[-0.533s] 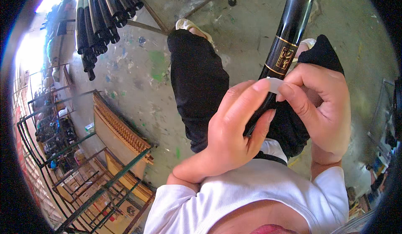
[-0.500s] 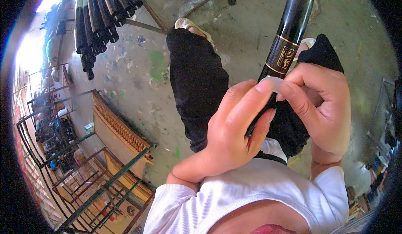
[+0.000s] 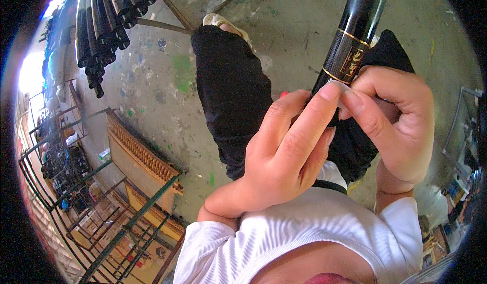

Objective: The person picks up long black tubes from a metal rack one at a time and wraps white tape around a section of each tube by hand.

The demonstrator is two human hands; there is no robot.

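Note:
A glossy black fishing rod (image 3: 361, 15) runs from the top of the view down between my hands, with gold rings and a woven-pattern band carrying a gold emblem. My left hand (image 3: 286, 149) is closed round the rod just below that band, its index fingertip pressing on the near side. A small translucent whitish strip (image 3: 343, 86) lies against the rod at the lower gold ring. My right hand (image 3: 401, 119) pinches the strip's right end between thumb and curled index finger. The two hands' fingertips nearly meet there, and the rod's lower part is hidden behind them.
A bundle of black tubes (image 3: 104, 30) juts in at the upper left. Wooden racks with notched edges (image 3: 144, 149) and a green metal frame (image 3: 137, 223) stand at lower left. My black-trousered legs (image 3: 231, 96) are spread over the paint-spotted concrete floor (image 3: 167, 111).
The rod has turned slightly, so its emblem sits farther right. Less of the translucent strip shows between my fingertips. Both hands stay closed, and the whole view has shifted a little.

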